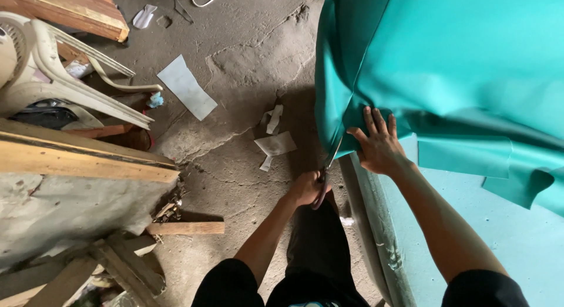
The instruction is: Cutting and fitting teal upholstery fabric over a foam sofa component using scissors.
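A large sheet of teal material hangs over a light blue table at the right. My left hand grips a pair of scissors, whose blades point up into the sheet's lower edge. My right hand lies flat with fingers spread on the teal sheet, just right of the blades. My dark trouser leg stands below the scissors on the concrete floor.
White plastic chairs lie tipped at the upper left above wooden planks and a scrap board. Paper scraps and smaller scraps litter the cracked floor. The table's worn edge runs beside my leg.
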